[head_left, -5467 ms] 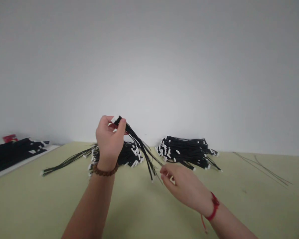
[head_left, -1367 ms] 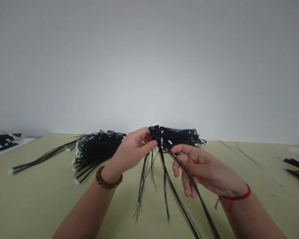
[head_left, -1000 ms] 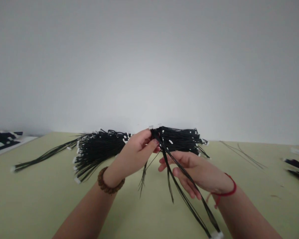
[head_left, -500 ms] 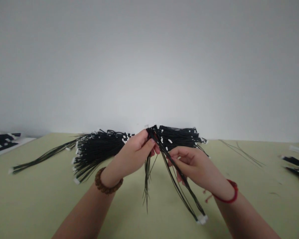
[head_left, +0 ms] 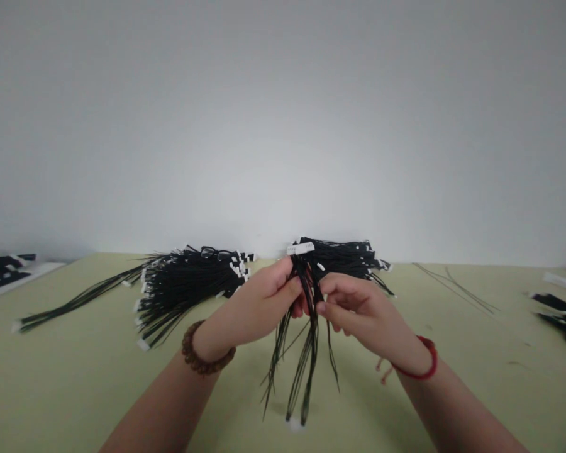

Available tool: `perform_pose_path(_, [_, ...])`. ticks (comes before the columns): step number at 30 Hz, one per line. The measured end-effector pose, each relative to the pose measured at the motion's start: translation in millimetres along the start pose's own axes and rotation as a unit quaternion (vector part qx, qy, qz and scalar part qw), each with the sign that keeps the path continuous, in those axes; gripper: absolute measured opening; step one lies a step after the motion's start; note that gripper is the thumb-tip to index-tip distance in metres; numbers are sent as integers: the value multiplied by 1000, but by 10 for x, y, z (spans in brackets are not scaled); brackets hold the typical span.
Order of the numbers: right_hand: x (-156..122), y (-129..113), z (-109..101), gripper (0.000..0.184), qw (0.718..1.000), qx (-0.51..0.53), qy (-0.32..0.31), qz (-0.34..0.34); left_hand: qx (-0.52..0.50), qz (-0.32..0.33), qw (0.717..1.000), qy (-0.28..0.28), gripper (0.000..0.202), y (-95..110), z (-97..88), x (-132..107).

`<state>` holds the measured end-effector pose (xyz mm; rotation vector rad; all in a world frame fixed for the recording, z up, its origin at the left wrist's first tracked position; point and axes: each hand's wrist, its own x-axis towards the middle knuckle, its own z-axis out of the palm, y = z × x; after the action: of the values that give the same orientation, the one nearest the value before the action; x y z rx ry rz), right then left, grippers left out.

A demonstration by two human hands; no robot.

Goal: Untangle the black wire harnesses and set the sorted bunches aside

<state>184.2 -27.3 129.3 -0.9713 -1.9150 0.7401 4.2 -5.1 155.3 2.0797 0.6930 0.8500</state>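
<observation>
Between my hands hangs a black wire harness [head_left: 306, 340], its strands fanning down over the table. A white connector [head_left: 300, 248] tops it, and another white piece shows at its lower end. My left hand [head_left: 268, 299] pinches the harness just below the upper connector, thumb across the wires. My right hand [head_left: 353, 305] has thumb and forefinger closed on some of the strands at the harness's right side. Some loose wire ends dangle below both hands.
A large pile of black harnesses [head_left: 188, 283] with white connectors lies left of my hands, glasses [head_left: 216, 253] on top. Another bundle [head_left: 344, 257] lies behind my right hand. Thin wires [head_left: 457, 289] and more harnesses [head_left: 563, 314] lie to the right. A pale wall stands behind the table.
The harness's lower end has swung left from beside my right forearm to hang between my hands. Its upper connector has turned to face me, and the right-side strands are now separated.
</observation>
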Motion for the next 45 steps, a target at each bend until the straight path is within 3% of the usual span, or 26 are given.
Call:
perform_pose_path(7, [-24,-1,-66,12,997,-32,61,-39,-12,-8,1000,10,17,-24,-28,-6])
perform_pose_path(17, [-73,-2,-154,15,996,9,85,-32,59,19,995,80,20,21,-55,26])
perform_pose_path(20, [-80,-11,-144,16,997,23,78,-20,67,1,993,93,20,5,-61,32])
perform_pose_path(25, [-77,-24,-113,17,996,14,88,-9,-19,-76,995,59,24,29,-75,-9])
perform_pose_path(30, [-98,-51,-111,19,997,10,80,-4,-95,-105,990,8,19,46,-90,-29])
perform_pose_path(33, [-130,-84,-90,19,997,8,72,-5,-151,-95,984,6,22,36,-79,-10])
perform_pose_path(38, [-172,-159,-4,17,999,9,43,-17,-178,-91,978,61,33,6,-48,11])
perform_pose_path(41, [-155,-172,51,19,997,-61,26,-48,-219,-83,971,46,45,-3,-26,9])
perform_pose_path(45, [-111,-137,101,21,987,-136,40,-79,-233,-7,972,-9,22,11,15,14])
